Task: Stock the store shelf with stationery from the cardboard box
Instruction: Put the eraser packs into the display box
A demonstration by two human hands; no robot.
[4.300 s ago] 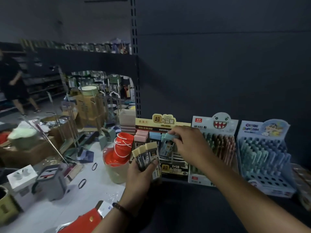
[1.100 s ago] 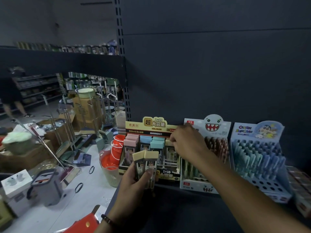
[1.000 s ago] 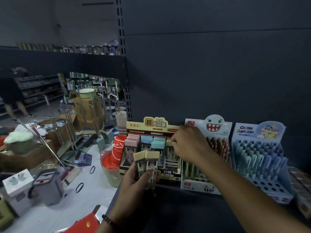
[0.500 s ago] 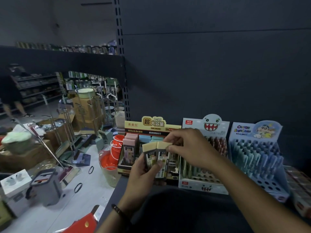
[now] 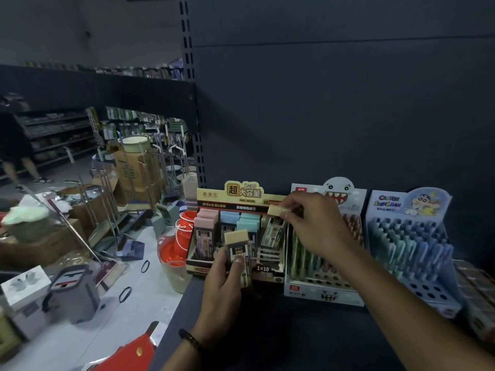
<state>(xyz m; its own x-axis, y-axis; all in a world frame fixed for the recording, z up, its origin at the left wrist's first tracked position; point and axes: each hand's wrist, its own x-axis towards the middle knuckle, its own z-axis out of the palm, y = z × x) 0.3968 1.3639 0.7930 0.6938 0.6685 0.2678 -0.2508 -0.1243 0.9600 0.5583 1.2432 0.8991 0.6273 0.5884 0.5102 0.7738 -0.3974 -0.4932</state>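
Note:
A yellow-headed display box (image 5: 242,195) of pencil-lead cases stands on the dark shelf (image 5: 281,330), with pink and light-blue capped cases in its rows. My left hand (image 5: 223,285) holds one cream-capped case (image 5: 238,250) upright in front of the box. My right hand (image 5: 316,223) pinches another cream-capped case (image 5: 276,226) by its top, over the box's right column, tilted. The cardboard box named in the task cannot be picked out.
Two pen displays stand to the right: a shark-face one (image 5: 328,263) and a blue cartoon one (image 5: 409,250). Left of the shelf edge, the floor holds orange buckets (image 5: 176,236), a grey mop bucket (image 5: 72,293), cartons and racks. A person's legs (image 5: 16,162) show far left.
My right hand took one of the two cream-capped cases from my left hand and carried it up to the box's right column. One case stays in my left hand.

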